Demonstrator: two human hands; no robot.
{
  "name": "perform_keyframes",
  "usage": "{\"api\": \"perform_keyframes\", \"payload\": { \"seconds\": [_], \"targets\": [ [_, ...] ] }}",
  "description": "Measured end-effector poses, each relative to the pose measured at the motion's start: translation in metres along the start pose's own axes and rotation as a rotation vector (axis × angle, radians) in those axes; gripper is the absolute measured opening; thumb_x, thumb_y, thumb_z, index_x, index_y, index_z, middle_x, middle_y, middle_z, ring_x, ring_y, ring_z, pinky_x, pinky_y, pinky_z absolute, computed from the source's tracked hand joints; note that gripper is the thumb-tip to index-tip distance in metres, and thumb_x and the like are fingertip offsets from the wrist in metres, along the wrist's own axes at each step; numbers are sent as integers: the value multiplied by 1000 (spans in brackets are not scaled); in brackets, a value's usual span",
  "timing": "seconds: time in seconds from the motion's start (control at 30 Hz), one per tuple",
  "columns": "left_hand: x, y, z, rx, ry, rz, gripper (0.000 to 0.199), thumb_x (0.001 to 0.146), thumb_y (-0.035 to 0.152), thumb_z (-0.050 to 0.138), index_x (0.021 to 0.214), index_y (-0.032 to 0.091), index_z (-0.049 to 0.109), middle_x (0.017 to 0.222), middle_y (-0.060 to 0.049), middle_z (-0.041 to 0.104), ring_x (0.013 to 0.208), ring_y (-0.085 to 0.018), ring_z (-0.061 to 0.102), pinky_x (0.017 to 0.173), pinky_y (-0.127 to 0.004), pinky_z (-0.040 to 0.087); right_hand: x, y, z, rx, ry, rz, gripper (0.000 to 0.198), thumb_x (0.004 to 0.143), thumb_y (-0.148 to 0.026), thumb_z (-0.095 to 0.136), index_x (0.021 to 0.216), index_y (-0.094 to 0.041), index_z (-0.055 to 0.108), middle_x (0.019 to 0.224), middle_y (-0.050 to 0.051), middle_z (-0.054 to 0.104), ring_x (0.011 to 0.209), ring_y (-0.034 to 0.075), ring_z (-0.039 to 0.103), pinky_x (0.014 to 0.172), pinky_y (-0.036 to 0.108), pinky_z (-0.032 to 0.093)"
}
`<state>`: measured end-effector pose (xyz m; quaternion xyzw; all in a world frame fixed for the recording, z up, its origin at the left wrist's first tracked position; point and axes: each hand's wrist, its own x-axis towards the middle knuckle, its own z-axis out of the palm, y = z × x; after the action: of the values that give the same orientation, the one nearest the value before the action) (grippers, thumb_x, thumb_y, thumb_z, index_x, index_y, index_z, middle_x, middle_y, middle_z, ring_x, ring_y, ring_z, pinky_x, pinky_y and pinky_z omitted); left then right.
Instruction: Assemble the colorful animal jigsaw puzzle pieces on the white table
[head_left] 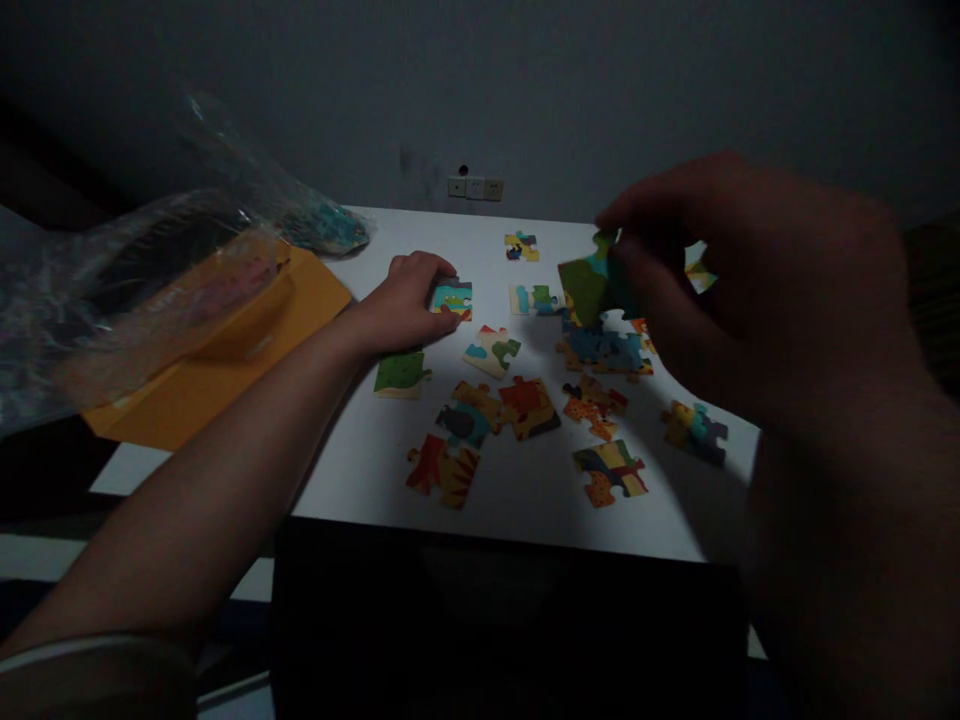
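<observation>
From my remote seat I see my right grip [757, 270] pinching a raised puzzle piece [585, 285] between thumb and fingers, above the tabletop [525, 505]. It is mostly dark green with a patch of blue-teal, and a rounded knob stands on its upper edge. My left grip [405, 303] rests low, thumb and forefinger bracketing a crocodile piece [452, 300]: grey top, teal middle, small green animal, orange-red base. I cannot tell whether it clamps that one. Nearer me, a red-orange piece [442, 470] shows dark stripes.
</observation>
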<state>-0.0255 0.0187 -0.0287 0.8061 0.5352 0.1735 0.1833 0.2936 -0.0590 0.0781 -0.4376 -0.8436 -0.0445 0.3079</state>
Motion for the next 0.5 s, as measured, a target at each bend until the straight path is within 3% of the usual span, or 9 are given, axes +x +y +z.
{"api": "perform_keyframes", "payload": {
  "seconds": [0.07, 0.17, 0.3, 0.4, 0.5],
  "targets": [
    [-1, 2, 0, -15, 22, -16, 62, 79, 41, 78, 136, 22, 62, 138, -14, 65, 134, -38, 57, 118, -57, 49, -4, 0, -11, 114, -168, -52, 29, 115, -47, 58, 123, -31, 82, 107, 2, 83, 86, 20, 74, 76, 42, 47],
    [-3, 4, -1, -56, 39, -11, 65, 78, 43, 79, 137, 24, 61, 131, -12, 68, 122, -35, 62, 109, -52, 54, -22, -5, -12, 278, -394, -100, 24, 113, -39, 61, 115, -31, 84, 94, 0, 84, 70, 17, 72, 63, 35, 47],
    [-5, 7, -2, -93, 37, 25, 62, 80, 43, 80, 136, 24, 62, 129, -11, 70, 113, -31, 64, 102, -48, 55, -67, -25, 0, 409, -618, 24, 22, 110, -26, 64, 121, -33, 82, 109, -1, 87, 86, 18, 81, 74, 31, 59],
    [-4, 8, -2, -78, 29, 25, 62, 81, 44, 81, 137, 24, 64, 130, -13, 71, 113, -33, 65, 101, -49, 56, -105, -44, 8, 405, -527, 103, 22, 110, -20, 62, 122, -28, 79, 116, 3, 86, 99, 20, 82, 86, 34, 63],
    [-2, 7, -3, -44, 21, 30, 64, 80, 46, 81, 139, 24, 66, 134, -14, 72, 119, -36, 66, 106, -52, 55, -134, -62, 15, 345, -323, 145, 19, 110, -17, 60, 121, -23, 75, 105, 6, 83, 94, 22, 78, 82, 36, 61]
  ]
}}
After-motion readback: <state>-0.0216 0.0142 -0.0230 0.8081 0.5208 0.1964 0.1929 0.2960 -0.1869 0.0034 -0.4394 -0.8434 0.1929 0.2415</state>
